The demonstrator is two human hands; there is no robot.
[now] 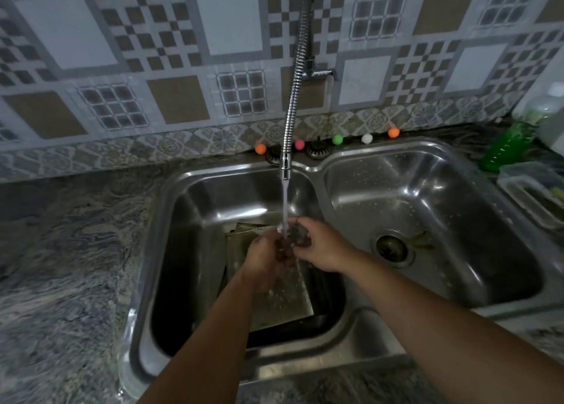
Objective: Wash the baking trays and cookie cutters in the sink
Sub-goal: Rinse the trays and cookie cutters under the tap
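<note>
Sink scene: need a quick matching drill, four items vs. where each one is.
Items:
1. baking trays
2. green bottle
3. small dark item
4. drain

Places:
A. floor of the right basin
B. held in both hands under the running water
C. bottom of the left basin
D. counter at the sink's right edge

Pairs: 1-C, 2-D, 3-B, 4-A

The left hand and right hand meet on the item below the tap; it is too blurred to say which piece it is.

Dim, soft, edge-warped wide-angle view
</note>
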